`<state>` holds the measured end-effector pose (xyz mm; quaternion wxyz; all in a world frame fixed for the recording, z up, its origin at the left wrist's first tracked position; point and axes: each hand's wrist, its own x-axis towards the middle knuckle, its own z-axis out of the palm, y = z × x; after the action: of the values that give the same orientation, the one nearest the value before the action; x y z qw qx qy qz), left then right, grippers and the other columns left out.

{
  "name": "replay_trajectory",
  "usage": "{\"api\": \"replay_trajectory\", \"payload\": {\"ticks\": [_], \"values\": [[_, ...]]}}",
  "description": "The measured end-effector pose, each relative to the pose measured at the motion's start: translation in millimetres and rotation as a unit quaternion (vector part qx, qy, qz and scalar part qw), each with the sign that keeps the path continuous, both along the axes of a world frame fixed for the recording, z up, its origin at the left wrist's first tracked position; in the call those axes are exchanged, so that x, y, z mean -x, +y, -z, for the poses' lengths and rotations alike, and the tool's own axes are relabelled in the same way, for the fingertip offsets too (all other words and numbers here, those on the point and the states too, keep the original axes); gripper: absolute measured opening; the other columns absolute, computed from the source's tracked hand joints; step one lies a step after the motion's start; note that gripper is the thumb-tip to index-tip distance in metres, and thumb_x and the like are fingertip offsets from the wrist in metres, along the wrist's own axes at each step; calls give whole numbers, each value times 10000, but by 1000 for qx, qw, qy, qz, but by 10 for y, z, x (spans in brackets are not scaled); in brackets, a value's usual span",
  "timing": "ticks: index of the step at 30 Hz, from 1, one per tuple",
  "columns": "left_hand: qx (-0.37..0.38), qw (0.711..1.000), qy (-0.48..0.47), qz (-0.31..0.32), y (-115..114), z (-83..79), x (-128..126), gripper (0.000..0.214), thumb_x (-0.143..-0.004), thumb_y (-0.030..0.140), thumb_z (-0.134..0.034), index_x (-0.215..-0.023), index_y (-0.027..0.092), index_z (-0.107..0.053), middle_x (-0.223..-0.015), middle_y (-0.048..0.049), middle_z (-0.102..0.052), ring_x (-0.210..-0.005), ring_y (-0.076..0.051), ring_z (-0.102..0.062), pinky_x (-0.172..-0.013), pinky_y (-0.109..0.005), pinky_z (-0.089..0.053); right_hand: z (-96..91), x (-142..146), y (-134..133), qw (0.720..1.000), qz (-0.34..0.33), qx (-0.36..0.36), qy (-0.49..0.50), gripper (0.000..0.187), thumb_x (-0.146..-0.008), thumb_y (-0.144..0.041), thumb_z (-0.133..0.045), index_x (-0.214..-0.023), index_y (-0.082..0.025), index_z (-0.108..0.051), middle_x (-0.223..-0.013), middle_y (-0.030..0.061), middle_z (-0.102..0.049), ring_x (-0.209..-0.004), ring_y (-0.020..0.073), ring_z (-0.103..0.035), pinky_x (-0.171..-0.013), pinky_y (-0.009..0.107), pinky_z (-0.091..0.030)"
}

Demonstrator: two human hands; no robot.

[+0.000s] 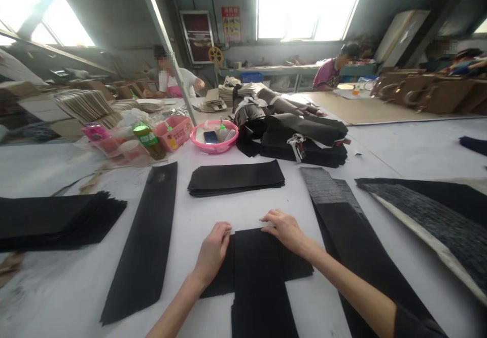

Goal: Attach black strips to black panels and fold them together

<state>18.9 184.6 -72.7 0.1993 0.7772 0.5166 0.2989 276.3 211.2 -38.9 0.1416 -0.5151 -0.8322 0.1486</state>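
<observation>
A long black fabric strip (pixel 261 282) lies lengthwise in front of me, over a shorter black piece (pixel 299 267) set crosswise beneath it. At the strip's upper left corner, my left hand (pixel 213 254) has its fingers bent and pressed together on the edge of the black fabric. My right hand (pixel 285 230) rests at the upper right corner, thumb touching the edge and fingers stretched a little apart above the table. Just beyond both hands sits a neat stack of black strips (pixel 236 178).
Black strips lie left (pixel 144 241) and right (pixel 357 246), with a thick black stack (pixel 53 221) far left. Behind stand a pink basin (pixel 214 147), a green-labelled bottle (pixel 146 137) and a dark fabric pile (pixel 304 135). Two people work at the back.
</observation>
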Motion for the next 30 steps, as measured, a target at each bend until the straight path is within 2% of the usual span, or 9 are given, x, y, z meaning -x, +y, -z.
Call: {"api": "replay_trajectory", "payload": {"ticks": [5,11,17,21,25,30], "values": [[3,1000,15,27,68,2,-212,164,-904,192,-497,-1005,229,-621,-1130,-58,-574,-1093,-221,-557,-939,-376,-485,-8,244,127,998,-30,36,-46,102,-793,-273,-736,-874,-218,-705,-894,37,-676,-902,211,-584,-737,280,-425],[12,999,0,47,147,-43,-381,145,-883,202,-539,-950,215,-667,-1087,-70,-574,-1044,-226,-554,-913,-375,-467,-67,286,224,996,-26,60,-63,77,-755,-253,-757,-785,-210,-701,-871,29,-675,-883,196,-589,-672,249,-383],[39,995,-49,77,160,-269,-407,122,-885,226,-551,-858,207,-668,-899,-32,-642,-866,-179,-595,-791,-281,-461,-307,291,36,996,-27,70,-56,114,-886,-293,-599,-917,-234,-691,-810,6,-708,-775,161,-637,-636,224,-369],[66,989,-72,108,97,-473,-362,160,-906,221,-511,-878,211,-668,-839,-9,-666,-783,-156,-607,-730,-249,-439,-519,280,-120,996,-31,53,-66,220,-944,-298,-499,-873,-231,-696,-798,32,-720,-765,183,-656,-627,242,-344],[80,985,-83,130,28,-659,-307,178,-915,221,-495,-883,208,-670,-828,0,-665,-768,-144,-601,-718,-233,-418,-697,237,-215,996,-47,41,-70,239,-951,-275,-477,-852,-243,-692,-785,20,-722,-735,174,-659,-609,247,-321],[102,979,-91,151,-50,-783,-232,197,-920,232,-487,-889,201,-679,-805,3,-665,-737,-139,-591,-696,-228,-406,-809,118,-281,996,-51,31,-70,249,-941,-266,-487,-798,-236,-688,-745,13,-711,-704,164,-652,-601,244,-318]]}}
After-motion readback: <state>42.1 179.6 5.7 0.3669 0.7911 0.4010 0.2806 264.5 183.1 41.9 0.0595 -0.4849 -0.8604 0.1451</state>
